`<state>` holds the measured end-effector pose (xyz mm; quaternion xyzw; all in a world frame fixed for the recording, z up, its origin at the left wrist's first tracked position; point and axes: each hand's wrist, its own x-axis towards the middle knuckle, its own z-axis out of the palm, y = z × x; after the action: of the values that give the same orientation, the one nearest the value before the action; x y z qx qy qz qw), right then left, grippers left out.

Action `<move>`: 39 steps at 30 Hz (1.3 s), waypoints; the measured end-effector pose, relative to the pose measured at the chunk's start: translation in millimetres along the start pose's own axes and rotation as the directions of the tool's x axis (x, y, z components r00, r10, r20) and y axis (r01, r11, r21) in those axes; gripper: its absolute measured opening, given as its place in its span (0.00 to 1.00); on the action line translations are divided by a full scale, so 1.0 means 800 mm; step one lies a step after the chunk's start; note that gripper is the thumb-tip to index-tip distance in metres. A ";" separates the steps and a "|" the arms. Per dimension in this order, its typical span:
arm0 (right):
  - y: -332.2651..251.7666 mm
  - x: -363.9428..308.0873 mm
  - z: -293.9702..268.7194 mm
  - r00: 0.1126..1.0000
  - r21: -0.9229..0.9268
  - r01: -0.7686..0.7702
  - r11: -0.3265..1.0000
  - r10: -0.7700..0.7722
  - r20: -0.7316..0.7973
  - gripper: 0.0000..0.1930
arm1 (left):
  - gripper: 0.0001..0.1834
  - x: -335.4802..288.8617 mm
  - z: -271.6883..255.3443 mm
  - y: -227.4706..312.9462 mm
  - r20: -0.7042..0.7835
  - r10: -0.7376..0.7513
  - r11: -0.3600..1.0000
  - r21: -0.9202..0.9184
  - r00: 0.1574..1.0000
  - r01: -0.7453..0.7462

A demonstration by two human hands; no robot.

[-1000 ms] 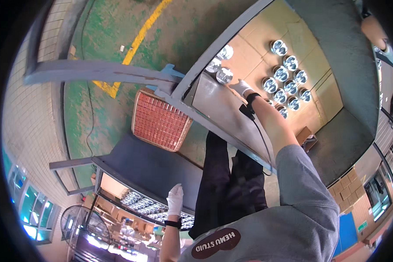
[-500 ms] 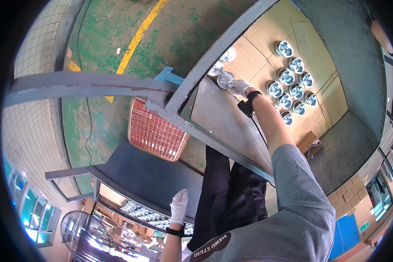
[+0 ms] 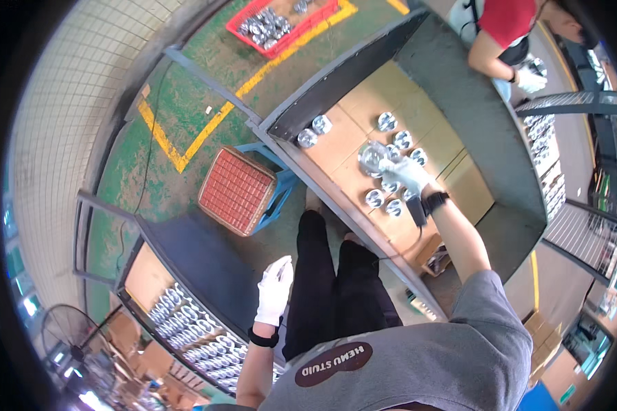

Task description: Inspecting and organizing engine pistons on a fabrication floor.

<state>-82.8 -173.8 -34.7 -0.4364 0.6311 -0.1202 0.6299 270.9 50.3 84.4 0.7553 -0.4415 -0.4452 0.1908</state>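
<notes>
My right hand (image 3: 406,172), in a white glove with a black strap at its wrist, is closed on a shiny round metal part (image 3: 372,156). The held part is above the cardboard-lined bench bin, at the left side of a group of similar cup-like metal parts (image 3: 386,122), some partly hidden by the hand. Two more such parts (image 3: 314,131) stand together by the bin's left corner. My left hand (image 3: 274,291), gloved too, hangs beside my leg, fingers loosely extended and nothing visible in it.
A blue stool (image 3: 277,195) with a red woven seat stands left of the bench. Racked metal parts (image 3: 199,329) fill a second bench at lower left. A red crate (image 3: 288,31) of parts lies on the floor beyond. Another person's gloved hand (image 3: 530,79) works at upper right.
My right hand has taken one metal part away from the trio at the bin's left and carried it to the larger group. The head view has shifted, bringing the red crate and other person into sight.
</notes>
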 end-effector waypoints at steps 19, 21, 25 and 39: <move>-0.142 -0.464 0.150 0.699 0.466 0.162 0.870 -0.435 0.568 0.08 | 0.29 -0.312 -0.039 0.184 -0.233 0.009 0.658 -0.731 0.972 -0.181; -0.138 -0.465 0.170 0.668 0.469 0.132 0.874 -0.427 0.609 0.08 | 0.30 -0.326 -0.046 0.166 -0.271 -0.016 0.712 -0.678 0.962 -0.180; -0.129 -0.474 0.210 0.681 0.487 0.078 0.870 -0.403 0.611 0.09 | 0.28 -0.338 -0.058 0.130 -0.266 -0.045 0.574 -0.796 0.963 -0.193; 0.081 -0.684 0.207 0.969 0.655 0.242 0.716 -0.140 -0.205 0.15 | 0.22 -0.361 0.058 0.115 0.615 0.301 0.698 -0.663 0.728 0.271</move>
<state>-55.2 314.7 268.6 -0.2315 0.5388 -0.4356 0.6829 124.1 247.5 268.0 0.3958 -0.2768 -0.8241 0.2959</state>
